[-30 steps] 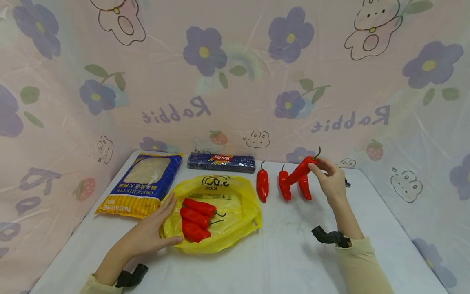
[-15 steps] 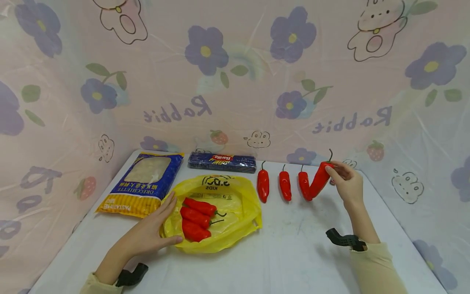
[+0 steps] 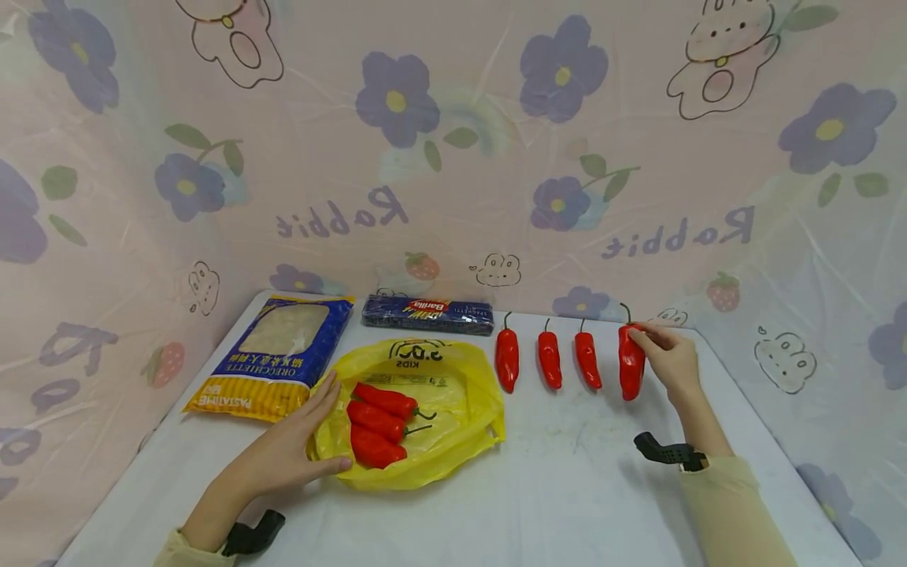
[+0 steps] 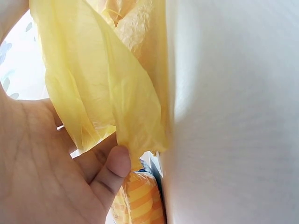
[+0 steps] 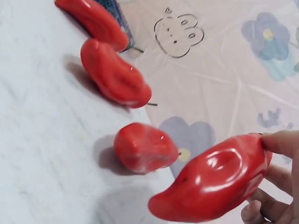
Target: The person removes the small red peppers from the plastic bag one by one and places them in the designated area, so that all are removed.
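Thumb and fingers of my right hand (image 3: 669, 361) pinch a red chili pepper (image 3: 630, 364) near its stem end, at the right end of a row. It hangs stem up; in the right wrist view its body slants across the lower right. Three more peppers (image 3: 587, 361) lie spaced out to its left. My left hand (image 3: 286, 449) rests against the left side of a yellow plastic bag (image 3: 460, 465), fingers extended, thumb apart on its near rim. The left wrist view shows bag plastic (image 4: 98, 79) between thumb and fingers. Three red peppers (image 3: 383, 420) lie inside the bag.
A blue and yellow pasta bag (image 3: 283, 354) lies left of the plastic bag. Behind it is a dark blue Barilla spaghetti pack (image 3: 427, 315). Printed curtains (image 3: 482, 173) enclose the white table (image 3: 560, 488) at the back and sides.
My right hand has carried its pepper rightward past the others and lowered it to the row's right end, turning it more upright. My left hand and the bag have stayed put.
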Motion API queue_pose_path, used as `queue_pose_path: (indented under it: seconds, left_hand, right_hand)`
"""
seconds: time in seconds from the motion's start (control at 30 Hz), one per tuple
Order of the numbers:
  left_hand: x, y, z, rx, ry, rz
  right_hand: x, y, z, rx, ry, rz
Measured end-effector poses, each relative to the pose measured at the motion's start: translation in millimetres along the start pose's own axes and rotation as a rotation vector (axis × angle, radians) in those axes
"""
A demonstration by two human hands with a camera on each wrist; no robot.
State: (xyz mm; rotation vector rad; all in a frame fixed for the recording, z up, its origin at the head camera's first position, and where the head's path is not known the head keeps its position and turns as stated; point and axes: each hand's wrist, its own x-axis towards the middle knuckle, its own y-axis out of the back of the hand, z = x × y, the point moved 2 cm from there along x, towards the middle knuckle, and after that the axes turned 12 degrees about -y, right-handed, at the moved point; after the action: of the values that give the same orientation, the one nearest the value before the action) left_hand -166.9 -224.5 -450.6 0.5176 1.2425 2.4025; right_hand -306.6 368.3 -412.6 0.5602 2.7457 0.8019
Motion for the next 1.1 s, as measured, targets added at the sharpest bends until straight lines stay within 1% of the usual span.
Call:
queue_pose_path:
  seconds: [0.27,0.43,0.57,0.8,0.97,1.1]
  left_hand:
    - [-0.2,-0.7,-0.9,-0.002,0.000,0.002]
    - [-0.2,-1.7,-2.9,0.004,-0.004,-0.001]
    - [-0.3,-2.3,-3.7,0.006,-0.005,-0.001]
    - [-0.5,-2.4,-3.6,0.009,-0.010,0.001]
    - [-0.4,-2.4,-3.3,0.005,-0.003,0.003]
    - [-0.3,-2.2,-2.5,0.003,-0.001,0.004]
  right_hand:
    - [24,-15,14,-0.049,-0.088,-0.019]
    - [30,-24,16,-0.064,-0.126,0.022]
    - [31,-31,19,-0.080,-0.124,0.085]
    - [36,-43,23,-0.103,-0.069,0.185]
    - [35,-47,24,-0.131,-0.065,0.219]
    - [29,-47,25,-0.171,-0.080,0.195]
